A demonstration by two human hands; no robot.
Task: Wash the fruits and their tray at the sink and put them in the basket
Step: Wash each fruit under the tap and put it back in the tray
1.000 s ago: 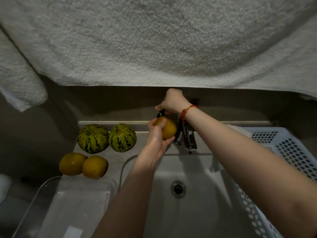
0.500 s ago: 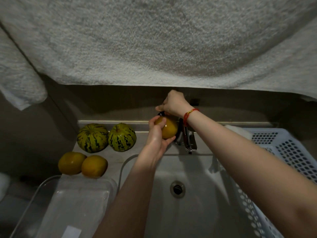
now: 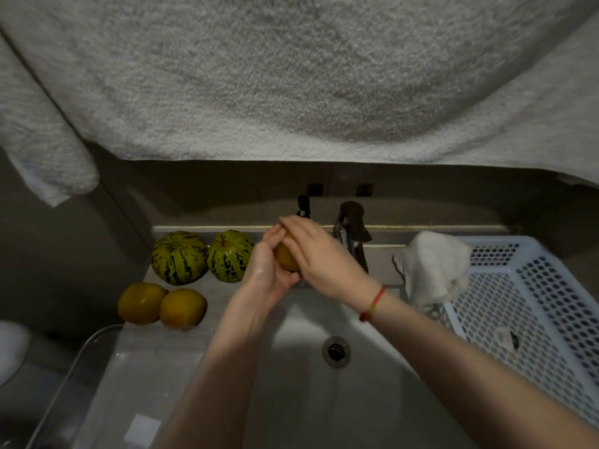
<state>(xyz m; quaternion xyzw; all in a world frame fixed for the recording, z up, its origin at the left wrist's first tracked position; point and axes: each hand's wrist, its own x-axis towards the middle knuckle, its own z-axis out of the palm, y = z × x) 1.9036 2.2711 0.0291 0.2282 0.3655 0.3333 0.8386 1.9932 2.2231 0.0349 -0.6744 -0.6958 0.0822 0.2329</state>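
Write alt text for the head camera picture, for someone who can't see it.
Two bare hands, left hand and right hand, hold a yellow fruit between them over a white sink by the faucet. Two striped melons and two more yellow fruits wait on the counter at left; a white perforated basket sits at right.

Your clearance: sink basin open at 6 o'clock; faucet blocks 12; melons crowd 10; basket walls 3.
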